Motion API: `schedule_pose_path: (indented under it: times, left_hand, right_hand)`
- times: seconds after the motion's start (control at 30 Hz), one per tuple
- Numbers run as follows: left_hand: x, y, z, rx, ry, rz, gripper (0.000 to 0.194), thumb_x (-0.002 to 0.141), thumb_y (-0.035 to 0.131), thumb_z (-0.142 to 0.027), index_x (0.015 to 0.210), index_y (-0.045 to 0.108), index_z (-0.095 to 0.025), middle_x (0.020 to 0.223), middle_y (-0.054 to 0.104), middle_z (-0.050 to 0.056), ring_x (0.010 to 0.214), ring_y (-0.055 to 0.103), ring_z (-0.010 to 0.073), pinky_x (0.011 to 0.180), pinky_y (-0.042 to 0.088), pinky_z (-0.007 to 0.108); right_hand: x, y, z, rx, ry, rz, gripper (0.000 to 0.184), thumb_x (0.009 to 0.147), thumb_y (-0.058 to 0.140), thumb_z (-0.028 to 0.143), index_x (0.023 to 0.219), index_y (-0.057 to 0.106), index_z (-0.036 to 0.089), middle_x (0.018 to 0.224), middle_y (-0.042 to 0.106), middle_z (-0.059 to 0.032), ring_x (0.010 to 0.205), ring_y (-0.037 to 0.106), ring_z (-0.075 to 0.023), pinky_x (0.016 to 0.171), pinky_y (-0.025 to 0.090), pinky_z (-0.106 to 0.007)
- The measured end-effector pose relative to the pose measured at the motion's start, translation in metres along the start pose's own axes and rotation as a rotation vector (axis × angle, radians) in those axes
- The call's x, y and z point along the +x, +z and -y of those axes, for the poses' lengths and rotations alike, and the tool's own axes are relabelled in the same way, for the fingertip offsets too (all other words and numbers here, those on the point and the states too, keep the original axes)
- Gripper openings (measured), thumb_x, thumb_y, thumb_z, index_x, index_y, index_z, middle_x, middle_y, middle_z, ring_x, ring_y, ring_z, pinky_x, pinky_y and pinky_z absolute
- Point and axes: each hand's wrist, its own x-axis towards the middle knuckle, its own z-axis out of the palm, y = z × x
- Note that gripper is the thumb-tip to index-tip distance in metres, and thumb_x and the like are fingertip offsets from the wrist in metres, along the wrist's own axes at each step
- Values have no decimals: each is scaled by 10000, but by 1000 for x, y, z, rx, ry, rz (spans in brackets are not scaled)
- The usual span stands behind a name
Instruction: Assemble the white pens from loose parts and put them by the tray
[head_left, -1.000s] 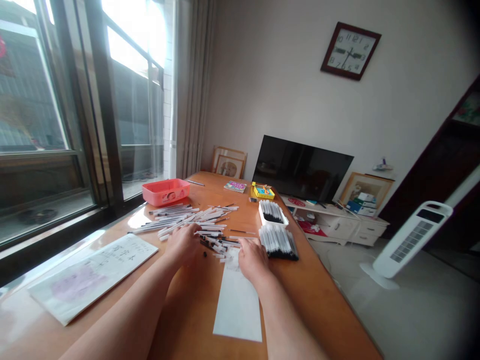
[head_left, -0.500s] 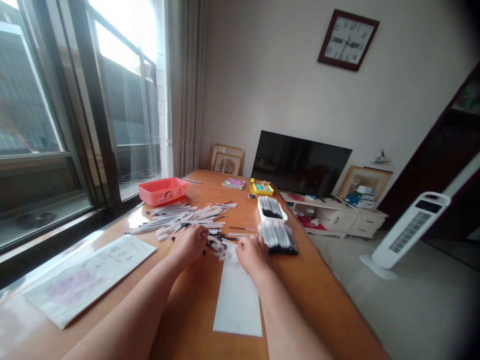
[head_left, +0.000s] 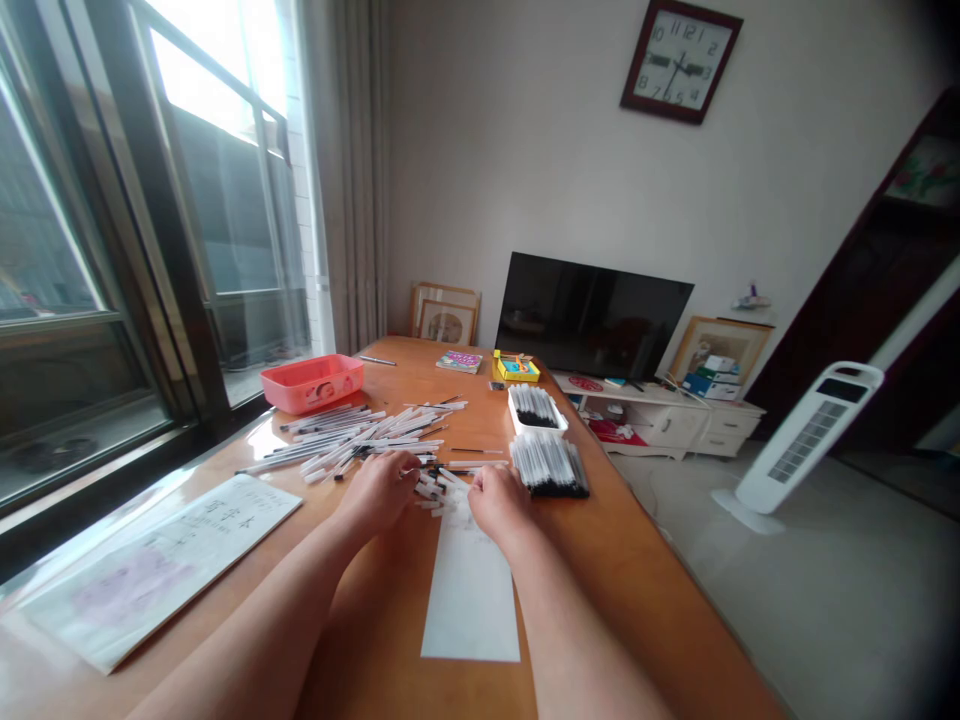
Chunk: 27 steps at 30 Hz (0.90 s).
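Observation:
My left hand [head_left: 381, 494] hovers over or rests at the near edge of a loose heap of pens [head_left: 375, 436], its fingers curled together. Small white and black pen caps [head_left: 429, 490] lie by its fingertips. Closed in a pinch, my right hand [head_left: 498, 498] is above the top end of a white paper strip [head_left: 471, 600]. What either hand holds is hidden or too small to name. Just right of that hand lies a stack of clear pens with black ends [head_left: 549, 464]. Behind it, a white tray [head_left: 564, 423] holds more such pens.
A red plastic basket [head_left: 312, 385] stands at the table's left edge, with a writing booklet [head_left: 165, 570] nearer me. Toward the far end are a colourful book [head_left: 460, 362] and a yellow box [head_left: 517, 368]. The wooden table's right edge [head_left: 675, 580] drops to the floor.
The whole view has shifted slightly, so things sit a little further left and higher. Both hands stay by the caps and paper; the right fingers look more tightly curled.

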Motion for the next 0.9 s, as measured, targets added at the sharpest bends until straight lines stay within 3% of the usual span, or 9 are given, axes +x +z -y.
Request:
schedule_pose_path:
  times: [0.1, 0.2, 0.37, 0.47, 0.53, 0.67, 0.9]
  left_hand:
    - [0, -1, -3, -48, 24, -47, 204, 889, 538, -273, 936, 728, -216, 897, 752, 72, 861, 672, 241, 771, 447, 319]
    - [-2, -3, -12, -222, -75, -65, 213, 885, 572, -343, 967, 718, -212, 839, 732, 50, 766, 653, 215, 702, 449, 304]
    - [-10, -8, -35, -756, -290, 134, 335, 838, 677, -521, 872, 692, -188, 834, 715, 49, 682, 614, 162, 568, 414, 248]
    - [-11, -10, -40, -1007, -359, 163, 332, 785, 762, -501, 811, 679, -180, 790, 693, 44, 655, 598, 137, 568, 414, 232]
    - [-10, -12, -38, -1125, -401, 116, 317, 757, 801, -468, 829, 688, -181, 782, 691, 46, 675, 622, 143, 588, 436, 231]
    - [-3, -18, -24, -1233, -500, -93, 328, 726, 835, -413, 860, 671, -162, 776, 696, 58, 690, 662, 157, 605, 479, 241]
    - [7, -29, -1, -1367, -640, -347, 166, 804, 741, -255, 836, 614, -153, 657, 632, 20, 534, 610, 110, 454, 404, 175]
  right_hand:
    - [0, 0, -1, 27, -33, -47, 122, 864, 597, 171, 822, 706, 210, 1002, 719, -102, 1043, 603, -275, 849, 426, -333]
    - [-2, -2, 2, 132, -82, -87, 96, 877, 595, 170, 845, 679, 203, 962, 719, -87, 997, 612, -250, 850, 430, -317]
    - [-12, -2, 14, 408, -185, -82, 90, 932, 575, 249, 942, 660, 222, 929, 726, -37, 876, 634, -189, 728, 434, -259]
    - [-16, 0, 18, 491, -234, -61, 122, 946, 574, 314, 954, 663, 231, 920, 725, -19, 876, 639, -182, 731, 445, -253]
    - [-15, 1, 16, 511, -224, -75, 139, 948, 563, 319, 966, 668, 231, 939, 730, -19, 913, 642, -185, 768, 459, -257]
    - [-5, -3, 3, 474, -87, -199, 170, 925, 512, 235, 967, 674, 210, 1019, 737, -51, 1004, 638, -205, 852, 472, -275]
    - [-1, -21, -11, 405, 66, -387, 220, 889, 499, 254, 1021, 664, 193, 1030, 729, -94, 982, 645, -241, 853, 471, -311]
